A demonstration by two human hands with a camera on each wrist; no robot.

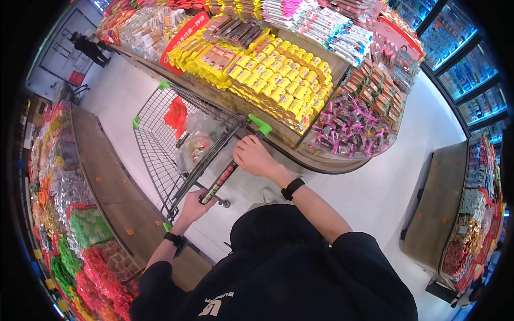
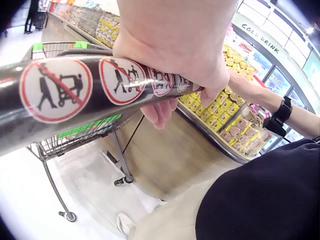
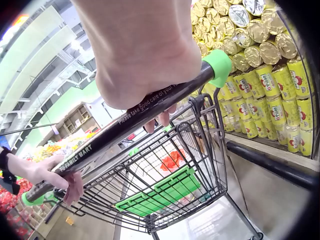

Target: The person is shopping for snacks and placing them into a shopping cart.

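A shopping cart [image 1: 155,134] with a dark handle bar [image 1: 220,181] and green end caps stands in front of the person. The left hand [image 1: 196,205] grips the bar near its left end; in the left wrist view, fingers [image 2: 159,112] show beneath the bar. Toward the right end, the right hand [image 1: 256,156] holds the same bar, its palm over the top and fingertips [image 3: 161,120] below in the right wrist view. Inside the cart lie a red bag [image 1: 175,116] and a clear plastic bag [image 1: 197,148] with items whose kind I cannot tell.
Ahead is a display counter [image 1: 300,155] piled with yellow packs [image 1: 278,80] and wrapped sweets [image 1: 350,128], beside the cart's right side. A low shelf [image 1: 107,176] with bagged goods runs along the left. Drink coolers [image 1: 466,69] line the right; a person in dark clothes [image 1: 88,48] stands far left.
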